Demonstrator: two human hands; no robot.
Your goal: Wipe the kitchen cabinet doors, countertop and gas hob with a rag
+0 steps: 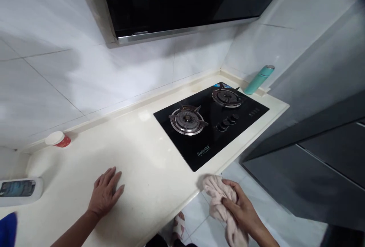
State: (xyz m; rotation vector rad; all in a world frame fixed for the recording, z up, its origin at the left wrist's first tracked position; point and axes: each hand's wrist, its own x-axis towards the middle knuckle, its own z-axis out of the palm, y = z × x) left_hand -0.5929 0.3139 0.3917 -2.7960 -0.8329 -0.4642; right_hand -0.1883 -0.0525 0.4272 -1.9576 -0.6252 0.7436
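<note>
My right hand (242, 207) grips a bunched, pale pink cloth (217, 190) at the counter's front edge, just short of the stove; the cloth's lower end hangs down over the floor. My left hand (106, 189) is palm down over the cream countertop (148, 178), fingers loosely spread and nothing in them. Farther right, a black glass gas stove (208, 125) is set into the counter. It has two burners, the nearer one (187, 119) with a metal ring and pan supports, and black knobs (227, 122) between them.
A red and white cup (58, 139) stands against the back wall at left. A white device with a dark screen (19, 190) lies at the left edge. A teal bottle (259, 79) is in the far right corner. Above hangs a black range hood (182, 9); grey cabinets (322, 155) are at right.
</note>
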